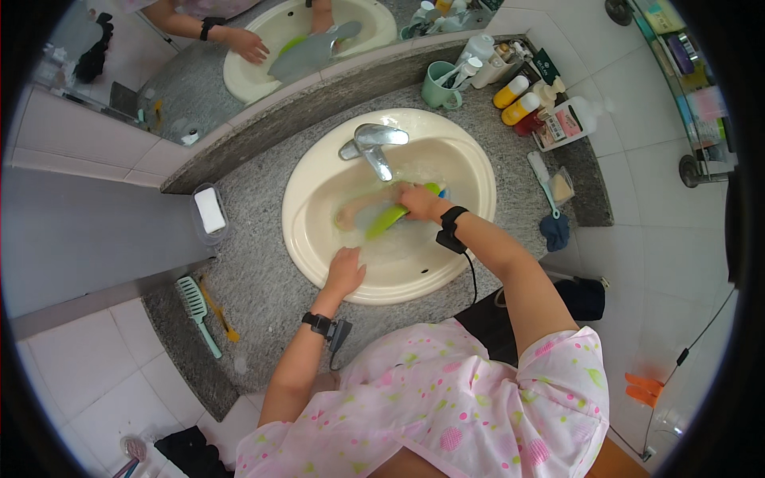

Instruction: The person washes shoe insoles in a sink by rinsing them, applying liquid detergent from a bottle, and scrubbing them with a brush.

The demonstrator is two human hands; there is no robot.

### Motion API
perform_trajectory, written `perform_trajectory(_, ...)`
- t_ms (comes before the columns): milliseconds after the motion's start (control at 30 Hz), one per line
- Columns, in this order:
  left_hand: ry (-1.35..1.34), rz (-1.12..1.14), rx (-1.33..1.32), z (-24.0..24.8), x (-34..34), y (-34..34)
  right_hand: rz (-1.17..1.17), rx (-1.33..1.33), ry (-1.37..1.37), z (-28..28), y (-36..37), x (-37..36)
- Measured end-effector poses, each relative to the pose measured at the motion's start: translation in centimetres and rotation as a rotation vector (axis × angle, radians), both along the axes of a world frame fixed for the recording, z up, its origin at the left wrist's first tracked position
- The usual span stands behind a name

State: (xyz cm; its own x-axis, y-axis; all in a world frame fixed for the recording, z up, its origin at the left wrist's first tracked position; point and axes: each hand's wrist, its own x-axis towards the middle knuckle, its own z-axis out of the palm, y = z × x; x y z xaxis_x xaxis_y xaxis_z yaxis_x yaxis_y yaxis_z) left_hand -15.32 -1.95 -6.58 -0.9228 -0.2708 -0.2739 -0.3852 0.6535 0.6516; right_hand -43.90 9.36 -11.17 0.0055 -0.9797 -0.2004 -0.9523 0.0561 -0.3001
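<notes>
A cream oval washbasin (296, 231) holds cloudy water beneath a chrome tap (374, 143). Inside it, my right hand (418, 201) is closed on a lime-green thing (386, 221), long and smeared by motion; its kind is unclear. A bit of blue shows beside its far end. Left of this, a blurred beige-pink shape (351, 213) lies in the water, too unclear to name. My left hand (345, 271) rests at the basin's near left rim, holding nothing; the mirror shows its fingers apart. A dark band with a wire sits on each wrist.
Grey stone counter (255, 239) surrounds the basin. A soap dish (209, 215) and a green comb (198, 311) lie left. Behind right stand a green mug (441, 86) and several bottles (518, 99). A brush (545, 183) lies near a blue cloth (555, 232). A mirror (191, 80) runs along the back.
</notes>
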Motion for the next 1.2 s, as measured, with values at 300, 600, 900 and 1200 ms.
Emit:
perform_trajectory(300, 0.078, 0.043, 0.004, -1.6, 1.2, -0.2, -0.331, 0.297, -0.252, 5.4, -2.9, -0.5)
perform_trajectory(600, 0.143, 0.068, 0.044, -1.7, 1.1, 0.2, -0.105, 0.088, 0.026, 2.5, -1.0, 3.2)
perform_trajectory(900, 0.061, 0.01, -0.007, -1.6, 0.8, -0.1, -0.113, 0.426, 0.384, -1.7, 0.1, 4.0)
perform_trajectory(1200, 0.048, 0.018, 0.015, -1.6, 0.5, 0.0, -0.133, 0.544, 0.226, -1.6, 1.2, 5.4)
